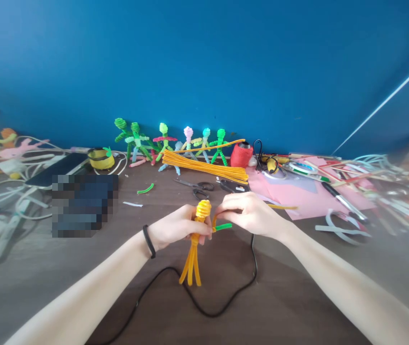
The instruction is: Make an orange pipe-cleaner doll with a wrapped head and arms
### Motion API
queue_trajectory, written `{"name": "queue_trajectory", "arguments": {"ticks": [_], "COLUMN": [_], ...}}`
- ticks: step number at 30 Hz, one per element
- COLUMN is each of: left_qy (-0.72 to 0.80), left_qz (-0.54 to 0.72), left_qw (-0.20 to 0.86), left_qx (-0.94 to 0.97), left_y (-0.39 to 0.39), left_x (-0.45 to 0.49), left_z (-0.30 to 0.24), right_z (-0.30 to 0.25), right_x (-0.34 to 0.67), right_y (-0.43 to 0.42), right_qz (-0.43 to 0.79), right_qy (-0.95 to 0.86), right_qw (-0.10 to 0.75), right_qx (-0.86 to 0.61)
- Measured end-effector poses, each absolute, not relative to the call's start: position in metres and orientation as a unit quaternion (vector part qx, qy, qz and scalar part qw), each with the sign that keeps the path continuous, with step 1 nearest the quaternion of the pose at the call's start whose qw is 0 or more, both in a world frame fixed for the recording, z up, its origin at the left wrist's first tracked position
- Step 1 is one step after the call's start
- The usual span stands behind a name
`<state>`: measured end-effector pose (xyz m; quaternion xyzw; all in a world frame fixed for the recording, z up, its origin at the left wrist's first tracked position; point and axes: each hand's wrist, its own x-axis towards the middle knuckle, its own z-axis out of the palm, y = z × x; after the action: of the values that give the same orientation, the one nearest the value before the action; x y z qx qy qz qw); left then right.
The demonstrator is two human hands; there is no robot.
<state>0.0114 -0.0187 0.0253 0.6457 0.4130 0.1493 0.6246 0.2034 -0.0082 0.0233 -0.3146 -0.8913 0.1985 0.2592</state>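
I find the yellow pipe-cleaner figure with a coiled head [193, 254] upright above the brown tabletop [290, 297], toward its near edge, legs hanging. Left hand [175, 227] grips its body. Right hand [251, 213] pinches a short green pipe-cleaner piece [224, 226] lying crosswise at its neck.

figure [199, 225] in my left hand [175, 226]: fuzzy yellow chenille, matt | green stem [223, 226] pinched in my right hand [251, 213]: same fuzzy pile | table [290, 287]: brown, matt, smooth (wood or laminate, I can't tell) | cable [226, 306]: black, smooth, slight sheen | paper [297, 191]: pink, matt | wall [204, 72]: blue, matt
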Motion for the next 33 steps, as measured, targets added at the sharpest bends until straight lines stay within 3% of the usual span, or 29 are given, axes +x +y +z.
{"name": "queue_trajectory", "arguments": {"ticks": [5, 10, 23, 33], "left_qy": [0.454, 0.473, 0.447, 0.364], "left_qz": [0.197, 0.275, 0.393, 0.271], "left_qw": [0.611, 0.602, 0.643, 0.693], "left_qx": [0.618, 0.582, 0.482, 0.559], "left_y": [-0.018, -0.016, -0.016, -0.018], "left_x": [0.014, 0.015, 0.013, 0.009], "left_z": [0.022, 0.017, 0.020, 0.022], "right_z": [0.026, 0.023, 0.023, 0.012], "right_x": [0.200, 0.198, 0.196, 0.203], "right_y": [-0.017, -0.020, -0.016, -0.005], "right_qz": [0.091, 0.082, 0.236, 0.372], "right_qy": [-0.901, -0.898, -0.838, -0.815], "right_qw": [0.315, 0.333, 0.325, 0.249], "right_qx": [-0.283, -0.276, -0.369, -0.369]}}
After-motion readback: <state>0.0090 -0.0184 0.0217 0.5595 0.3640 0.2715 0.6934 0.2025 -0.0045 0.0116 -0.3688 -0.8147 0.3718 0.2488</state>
